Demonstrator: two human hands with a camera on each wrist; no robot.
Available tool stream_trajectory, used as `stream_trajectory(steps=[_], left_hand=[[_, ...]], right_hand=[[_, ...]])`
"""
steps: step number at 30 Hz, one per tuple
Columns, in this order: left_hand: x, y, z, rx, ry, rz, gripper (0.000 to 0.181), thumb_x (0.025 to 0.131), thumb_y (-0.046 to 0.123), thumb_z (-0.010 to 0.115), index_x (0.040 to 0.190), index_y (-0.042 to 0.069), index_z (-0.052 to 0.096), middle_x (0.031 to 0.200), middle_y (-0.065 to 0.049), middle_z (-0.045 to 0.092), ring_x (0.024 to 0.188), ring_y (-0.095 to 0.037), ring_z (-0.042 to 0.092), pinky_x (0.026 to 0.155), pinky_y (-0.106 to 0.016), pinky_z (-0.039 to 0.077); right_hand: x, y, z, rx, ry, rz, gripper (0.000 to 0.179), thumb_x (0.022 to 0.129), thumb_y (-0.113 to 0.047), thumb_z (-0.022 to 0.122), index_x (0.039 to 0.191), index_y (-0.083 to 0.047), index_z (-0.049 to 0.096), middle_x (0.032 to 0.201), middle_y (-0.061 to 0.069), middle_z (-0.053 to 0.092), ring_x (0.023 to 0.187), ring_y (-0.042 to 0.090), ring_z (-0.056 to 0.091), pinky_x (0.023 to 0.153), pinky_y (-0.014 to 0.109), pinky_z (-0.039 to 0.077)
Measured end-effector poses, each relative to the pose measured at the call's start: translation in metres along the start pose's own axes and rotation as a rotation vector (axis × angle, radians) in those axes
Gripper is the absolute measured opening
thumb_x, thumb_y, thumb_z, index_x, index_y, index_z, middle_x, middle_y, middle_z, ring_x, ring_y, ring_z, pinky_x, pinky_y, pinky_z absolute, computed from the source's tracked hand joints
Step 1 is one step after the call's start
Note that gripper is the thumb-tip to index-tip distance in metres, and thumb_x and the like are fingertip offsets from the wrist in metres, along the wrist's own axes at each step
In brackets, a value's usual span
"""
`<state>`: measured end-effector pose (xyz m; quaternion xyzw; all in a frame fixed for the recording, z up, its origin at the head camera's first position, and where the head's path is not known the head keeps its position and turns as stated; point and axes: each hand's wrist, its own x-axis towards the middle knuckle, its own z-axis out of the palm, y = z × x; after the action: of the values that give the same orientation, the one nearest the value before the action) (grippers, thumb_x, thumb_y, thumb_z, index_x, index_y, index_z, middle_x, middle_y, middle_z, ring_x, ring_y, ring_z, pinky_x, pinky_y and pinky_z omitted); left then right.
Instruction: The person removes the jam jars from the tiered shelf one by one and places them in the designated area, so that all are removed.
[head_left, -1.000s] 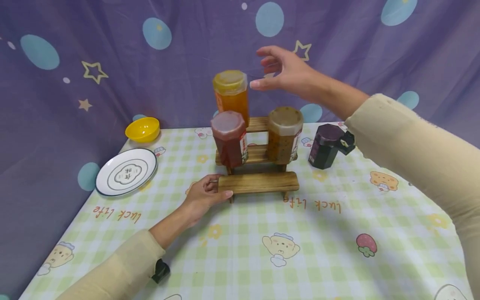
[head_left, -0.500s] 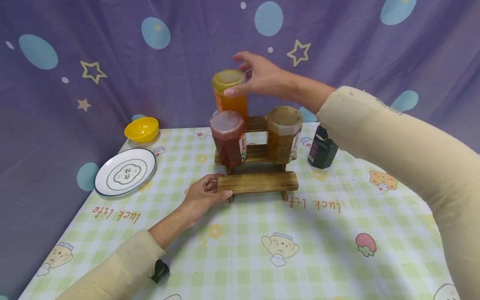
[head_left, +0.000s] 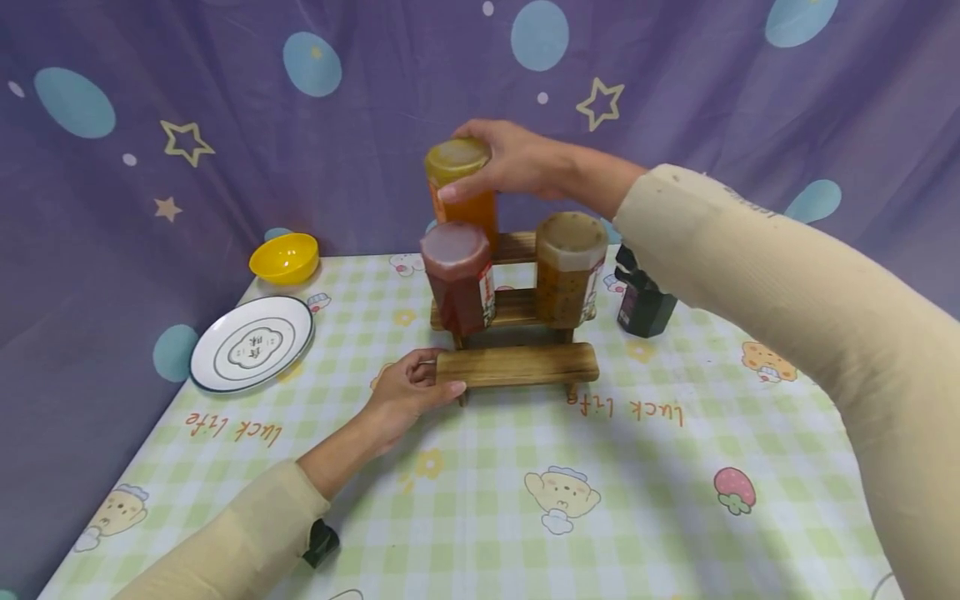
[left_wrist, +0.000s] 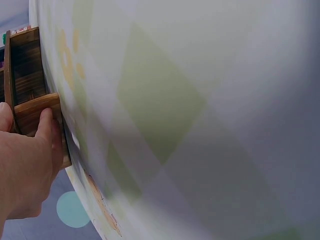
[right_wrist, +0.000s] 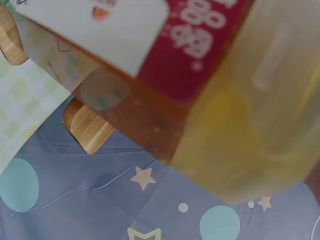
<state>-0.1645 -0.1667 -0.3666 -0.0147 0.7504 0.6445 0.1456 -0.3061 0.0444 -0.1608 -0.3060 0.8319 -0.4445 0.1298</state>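
Note:
A three-step wooden display stand (head_left: pixel 517 365) rises from the checkered cloth in the head view. With thumb in front and fingers behind, my left hand (head_left: pixel 401 396) grips the left end of its lowest step; the left wrist view shows fingers against the wood (left_wrist: pixel 37 105). On the top step stands an orange jar (head_left: pixel 474 212) with a yellowish lid. My right hand (head_left: pixel 517 162) holds it near the lid, thumb across the front, other fingers mostly hidden behind. A red jar (head_left: pixel 459 287) and a brown speckled jar (head_left: pixel 566 287) stand on the middle step. The lowest step is bare.
Right of the stand, a dark purple jar (head_left: pixel 645 312) stands on the cloth, partly covered by my right sleeve. At the left lie a white plate (head_left: pixel 213 354) and a yellow bowl (head_left: pixel 285 260). A purple curtain (head_left: pixel 375 167) hangs behind the table.
My right hand has moved left and slightly down, from beside the orange jar to a hold around it. My left hand has stayed on the stand.

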Motion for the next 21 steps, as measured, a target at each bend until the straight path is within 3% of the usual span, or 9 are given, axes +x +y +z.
stream_trajectory(steps=[10,21], left_hand=[[0.0003,0.0001,0.0010,-0.013,-0.001,0.004,0.064,0.084,0.012,0.076,0.139,0.007,0.044,0.130,-0.017,0.054,0.117,-0.026,0.054,0.089,-0.031,0.052],[0.0002,0.0004,0.0009,-0.016,-0.002,-0.011,0.067,0.084,0.013,0.076,0.142,0.008,0.041,0.132,-0.017,0.052,0.121,-0.029,0.051,0.091,-0.032,0.051]], right_hand=[[0.0011,0.0032,0.0001,0.080,-0.002,-0.016,0.064,0.081,-0.018,0.079,0.133,-0.005,0.044,0.116,0.009,0.054,0.103,0.022,0.053,0.088,0.031,0.048],[0.0012,0.0043,0.0011,0.126,0.049,-0.011,0.063,0.078,-0.015,0.082,0.130,-0.005,0.047,0.113,0.009,0.055,0.100,0.021,0.054,0.085,0.030,0.048]])
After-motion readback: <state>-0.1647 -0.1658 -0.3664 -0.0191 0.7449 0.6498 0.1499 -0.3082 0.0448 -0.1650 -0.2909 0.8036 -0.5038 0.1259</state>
